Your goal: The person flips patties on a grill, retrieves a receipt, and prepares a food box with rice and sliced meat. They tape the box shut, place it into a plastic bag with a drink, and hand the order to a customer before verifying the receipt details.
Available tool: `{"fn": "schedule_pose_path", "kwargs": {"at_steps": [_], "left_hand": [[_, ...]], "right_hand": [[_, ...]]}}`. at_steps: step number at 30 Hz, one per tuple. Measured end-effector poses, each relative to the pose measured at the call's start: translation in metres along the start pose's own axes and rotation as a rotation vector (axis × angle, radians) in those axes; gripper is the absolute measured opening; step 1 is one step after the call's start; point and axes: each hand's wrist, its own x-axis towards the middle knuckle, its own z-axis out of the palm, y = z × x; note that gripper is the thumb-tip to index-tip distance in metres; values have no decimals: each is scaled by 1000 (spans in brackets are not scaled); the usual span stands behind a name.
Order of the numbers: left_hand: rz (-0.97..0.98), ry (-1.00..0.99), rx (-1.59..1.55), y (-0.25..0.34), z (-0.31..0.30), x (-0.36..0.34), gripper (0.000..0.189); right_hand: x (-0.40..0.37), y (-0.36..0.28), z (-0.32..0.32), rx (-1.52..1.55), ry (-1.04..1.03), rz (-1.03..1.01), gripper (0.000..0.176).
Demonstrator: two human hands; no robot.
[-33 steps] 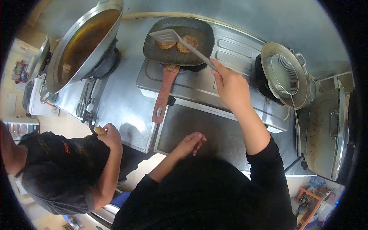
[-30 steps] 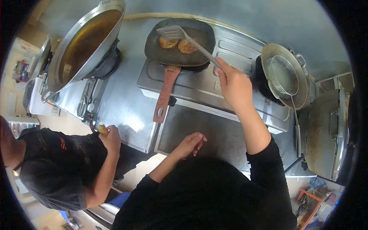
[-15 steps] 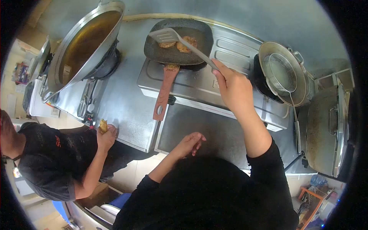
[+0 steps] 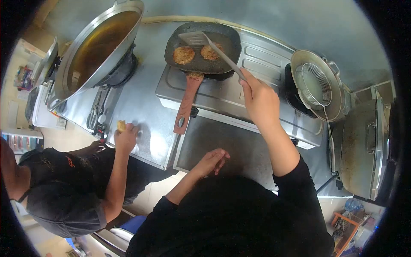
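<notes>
My right hand [image 4: 261, 98] grips the handle of a grey slotted spatula [image 4: 220, 53]. The spatula's blade is over the far part of a dark, squared frying pan [image 4: 198, 67] with a wooden-look handle [image 4: 188, 103]. Two browned patties lie in the pan, a left patty [image 4: 183, 55] and a right patty [image 4: 209, 52], which the spatula partly covers. My left hand [image 4: 212, 162] hovers near the front edge of the metal counter [image 4: 239, 147], empty, its fingers loosely curled and apart.
The pan sits on a steel gas stove [image 4: 214, 92]. A large wok of oil [image 4: 100, 47] stands at left. On the right are a pan [image 4: 340, 96] with a wire strainer [image 4: 314, 84] and a lidded metal box [image 4: 359, 145]. A co-worker's hand [image 4: 125, 136] holds a yellowish piece at left.
The spatula blade has shifted right and away from the left patty, which now shows fully. The co-worker has leaned in, hand farther over the counter. My left hand stays about where it was.
</notes>
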Motion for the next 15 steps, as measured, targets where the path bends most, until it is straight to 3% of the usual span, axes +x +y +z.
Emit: {"fn": "schedule_pose_path", "kwargs": {"at_steps": [5,8,11,15], "left_hand": [[-3,9,55,6,3,-1,40],[2,-8,49,7,4,-4,40],[24,-8,57,3,7,-8,40],[9,17,72,7,8,-18,40]], "right_hand": [[-18,2,-3,110,-3,6,30],[-19,1,2,17,-42,36,30],[-14,9,8,104,40,64,30],[-8,9,2,11,42,189,30]]}}
